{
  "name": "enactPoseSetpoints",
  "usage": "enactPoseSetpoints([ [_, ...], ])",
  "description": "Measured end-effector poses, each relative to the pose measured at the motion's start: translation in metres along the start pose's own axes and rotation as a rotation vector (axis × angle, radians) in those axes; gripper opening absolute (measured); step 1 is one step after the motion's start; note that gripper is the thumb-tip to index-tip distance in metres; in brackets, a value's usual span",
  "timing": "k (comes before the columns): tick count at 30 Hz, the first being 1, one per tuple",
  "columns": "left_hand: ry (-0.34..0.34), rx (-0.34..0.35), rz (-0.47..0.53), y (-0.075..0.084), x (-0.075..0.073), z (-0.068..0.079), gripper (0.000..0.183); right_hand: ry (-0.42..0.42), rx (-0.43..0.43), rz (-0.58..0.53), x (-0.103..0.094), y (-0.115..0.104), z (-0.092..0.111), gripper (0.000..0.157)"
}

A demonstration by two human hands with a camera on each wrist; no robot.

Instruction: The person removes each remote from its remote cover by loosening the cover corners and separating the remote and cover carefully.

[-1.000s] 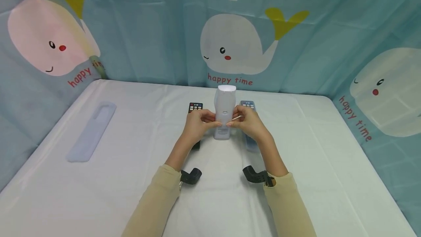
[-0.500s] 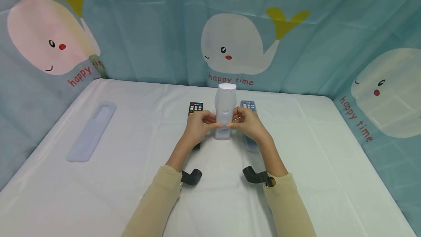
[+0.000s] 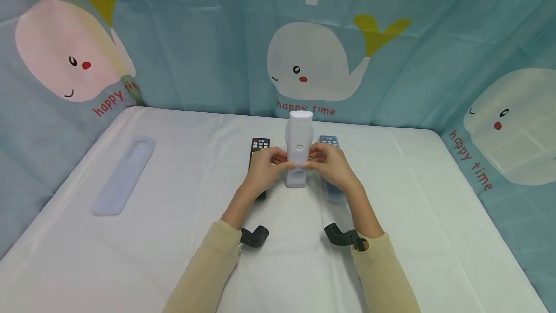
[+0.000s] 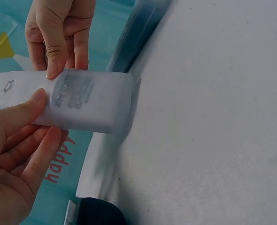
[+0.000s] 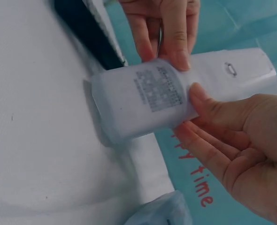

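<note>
In the head view a white remote control (image 3: 299,132) stands upright over the table, its back with a small battery latch facing me. A translucent sleeve (image 4: 108,105) wraps its lower end, and a printed label shows through. My left hand (image 3: 266,165) pinches the remote's left side, thumb on the back and fingers curled behind. From the other side my right hand (image 3: 332,164) grips it likewise. Both thumbs press near the sleeve's edge in the right wrist view. The sleeve's bottom end is right at the tablecloth. The remote's button side is hidden.
Behind my left hand lies a black remote (image 3: 260,144), partly covered. A remote in a bluish cover (image 3: 333,192) lies beside my right hand. Far left, a flat translucent cover (image 3: 123,177) rests on the white tablecloth (image 3: 173,255). A whale-patterned curtain (image 3: 217,52) stands behind.
Both hands keep their hold on the remote. Its top end stands slightly higher against the curtain's lettering, and the whole head view has shifted a little.
</note>
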State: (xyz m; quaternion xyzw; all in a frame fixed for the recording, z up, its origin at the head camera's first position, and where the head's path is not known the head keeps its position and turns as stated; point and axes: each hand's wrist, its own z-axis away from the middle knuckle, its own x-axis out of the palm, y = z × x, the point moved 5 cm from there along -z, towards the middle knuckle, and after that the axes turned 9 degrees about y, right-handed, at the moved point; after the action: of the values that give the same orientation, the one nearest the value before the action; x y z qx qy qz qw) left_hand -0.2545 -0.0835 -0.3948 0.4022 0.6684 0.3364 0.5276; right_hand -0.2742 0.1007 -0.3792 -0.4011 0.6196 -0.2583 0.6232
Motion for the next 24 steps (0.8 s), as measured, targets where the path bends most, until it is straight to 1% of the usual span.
enactPoseSetpoints([
  [2, 0.007, 0.003, 0.000, 0.003, -0.001, 0.000, 0.021, 0.006, -0.002, 0.005, -0.002, -0.003, 0.001, 0.036],
  [9, 0.034, 0.047, 0.022, 0.015, -0.008, 0.000, 0.020, 0.033, -0.028, -0.011, -0.008, -0.012, 0.004, 0.035],
  [17, 0.041, 0.044, 0.058, 0.023, -0.011, 0.002, 0.023, 0.047, -0.033, -0.027, -0.012, -0.021, 0.008, 0.037],
  [20, 0.046, 0.045, 0.073, 0.026, -0.014, 0.002, 0.025, 0.073, -0.051, -0.048, -0.015, -0.026, 0.009, 0.040],
  [24, 0.058, 0.039, 0.090, 0.030, -0.017, 0.002, 0.027, 0.133, -0.085, -0.076, -0.020, -0.033, 0.011, 0.044],
])
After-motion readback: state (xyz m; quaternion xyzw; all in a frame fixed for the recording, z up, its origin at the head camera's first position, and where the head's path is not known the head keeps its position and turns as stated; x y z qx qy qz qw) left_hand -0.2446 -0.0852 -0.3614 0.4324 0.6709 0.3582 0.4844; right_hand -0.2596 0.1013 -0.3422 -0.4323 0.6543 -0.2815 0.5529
